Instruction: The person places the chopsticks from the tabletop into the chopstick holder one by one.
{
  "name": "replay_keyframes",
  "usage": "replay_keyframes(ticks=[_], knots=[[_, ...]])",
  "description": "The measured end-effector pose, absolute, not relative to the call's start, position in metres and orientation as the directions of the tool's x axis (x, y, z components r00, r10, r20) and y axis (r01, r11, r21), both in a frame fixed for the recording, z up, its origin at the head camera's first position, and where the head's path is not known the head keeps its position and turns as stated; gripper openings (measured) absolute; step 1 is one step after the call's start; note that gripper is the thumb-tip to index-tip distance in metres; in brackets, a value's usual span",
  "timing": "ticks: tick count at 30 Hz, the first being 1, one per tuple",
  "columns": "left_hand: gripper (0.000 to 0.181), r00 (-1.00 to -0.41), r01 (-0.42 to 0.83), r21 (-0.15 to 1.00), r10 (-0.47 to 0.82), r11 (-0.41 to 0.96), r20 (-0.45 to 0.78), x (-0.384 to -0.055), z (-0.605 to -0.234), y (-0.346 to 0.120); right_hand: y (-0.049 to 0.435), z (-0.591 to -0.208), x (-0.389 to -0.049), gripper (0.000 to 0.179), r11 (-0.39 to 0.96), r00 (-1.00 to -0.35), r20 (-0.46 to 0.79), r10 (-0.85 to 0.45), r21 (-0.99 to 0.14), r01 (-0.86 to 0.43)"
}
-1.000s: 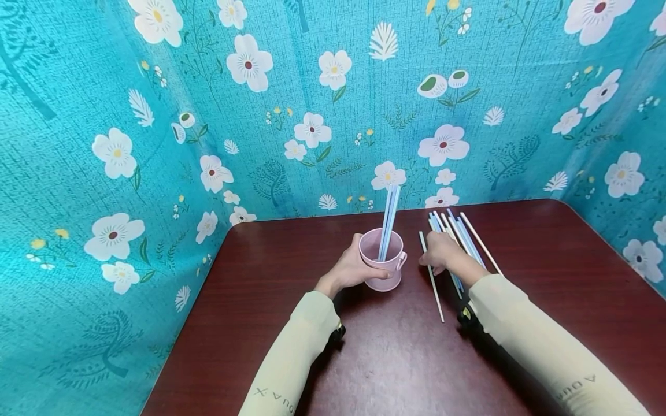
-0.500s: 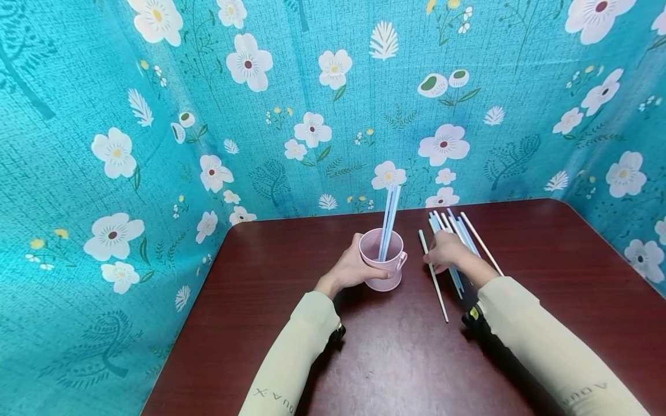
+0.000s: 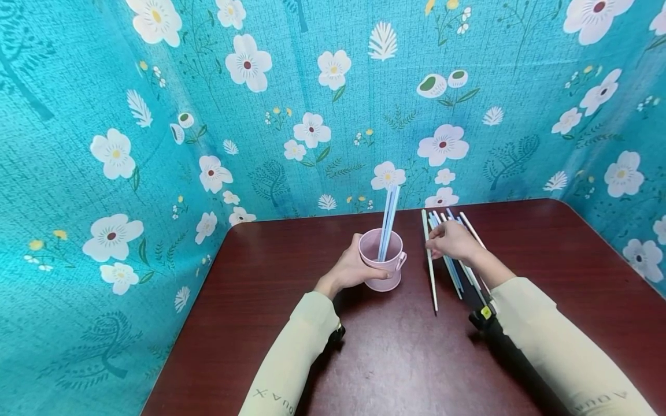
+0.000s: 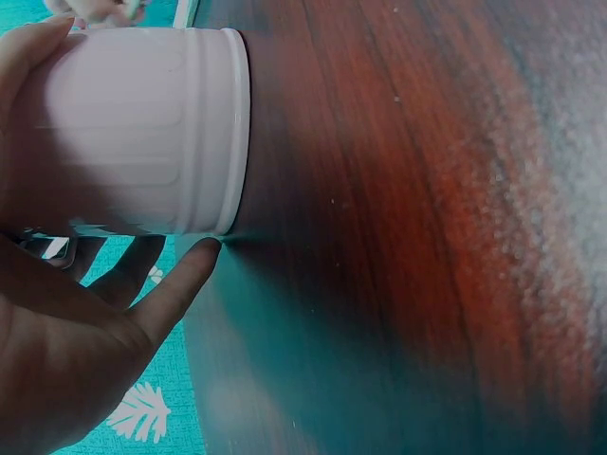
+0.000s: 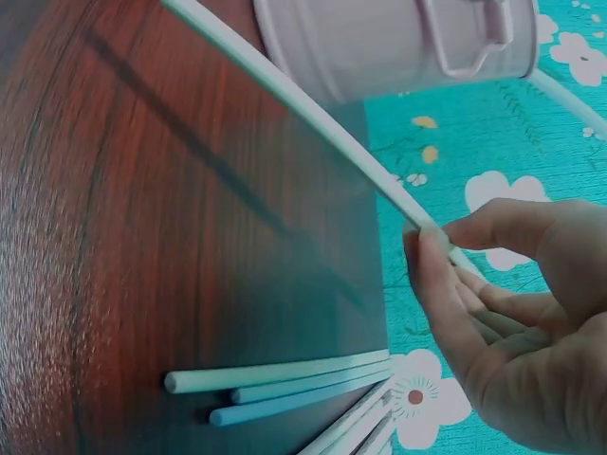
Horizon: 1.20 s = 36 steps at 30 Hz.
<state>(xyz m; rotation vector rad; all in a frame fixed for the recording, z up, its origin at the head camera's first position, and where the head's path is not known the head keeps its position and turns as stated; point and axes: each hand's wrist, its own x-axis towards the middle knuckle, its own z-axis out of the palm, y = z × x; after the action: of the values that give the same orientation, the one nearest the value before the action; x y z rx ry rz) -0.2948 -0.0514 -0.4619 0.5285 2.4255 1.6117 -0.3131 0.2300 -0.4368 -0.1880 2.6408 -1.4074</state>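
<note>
In the head view my left hand [image 3: 350, 267] holds a small pink pail [image 3: 382, 284], fingers around its left side and thumb across the front. The pail stands upright on the table, with several blue and pale sticks [image 3: 388, 222] leaning in it. To its right, my right hand [image 3: 451, 241] pinches a thin pale stick [image 3: 432, 283] between thumb and index finger. In the right wrist view that stick [image 5: 322, 121] is raised off the table, its shadow apart from it. Beneath and beside the right hand lie several blue and white sticks [image 3: 454, 278], partly hidden.
The dark red-brown table [image 3: 291, 260] ends at a back edge against a teal floral cloth [image 3: 312, 167], which also hangs along both sides. The pail's handle joint [image 3: 402, 260] sticks out toward the right hand.
My right hand has drawn back slightly to the right and lifted, the pinched stick rising and shifting away from me. My left hand and the pail have stayed put.
</note>
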Motion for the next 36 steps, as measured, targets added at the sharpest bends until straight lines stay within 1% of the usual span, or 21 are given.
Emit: replay_keyframes(ticks=[3,9,16,25,31,34,36], knots=[[0.093,-0.922,0.189,0.916,0.385,0.354,0.042,-0.295,-0.462,-0.052,0.227,-0.43,-0.311,0.021,0.563,-0.985,0.003,-0.173,-0.82,-0.102],[0.093,-0.922,0.194,0.912,0.385,0.361,0.044,-0.295,-0.462,-0.052,0.223,-0.42,-0.31,0.017,0.563,-0.983,0.128,-0.135,-0.806,-0.182],[0.092,-0.92,0.198,0.914,0.388,0.354,0.049,-0.295,-0.462,-0.052,0.223,-0.406,-0.309,0.017,0.571,-0.973,0.213,-0.086,-0.79,-0.224],[0.092,-0.922,0.186,0.911,0.386,0.369,0.032,-0.294,-0.461,-0.052,0.221,-0.385,-0.306,0.02,0.553,-0.925,0.38,0.023,-0.776,-0.305],[0.092,-0.921,0.19,0.905,0.387,0.381,0.03,-0.294,-0.461,-0.052,0.217,-0.372,-0.304,0.022,0.478,-0.896,0.436,0.088,-0.807,-0.346],[0.094,-0.92,0.195,0.905,0.39,0.378,0.035,-0.294,-0.46,-0.052,0.215,-0.366,-0.304,0.022,0.432,-0.879,0.464,0.108,-0.818,-0.379],[0.094,-0.92,0.195,0.906,0.39,0.376,0.036,-0.294,-0.46,-0.052,0.211,-0.355,-0.298,0.02,0.389,-0.875,0.471,0.116,-0.832,-0.396]])
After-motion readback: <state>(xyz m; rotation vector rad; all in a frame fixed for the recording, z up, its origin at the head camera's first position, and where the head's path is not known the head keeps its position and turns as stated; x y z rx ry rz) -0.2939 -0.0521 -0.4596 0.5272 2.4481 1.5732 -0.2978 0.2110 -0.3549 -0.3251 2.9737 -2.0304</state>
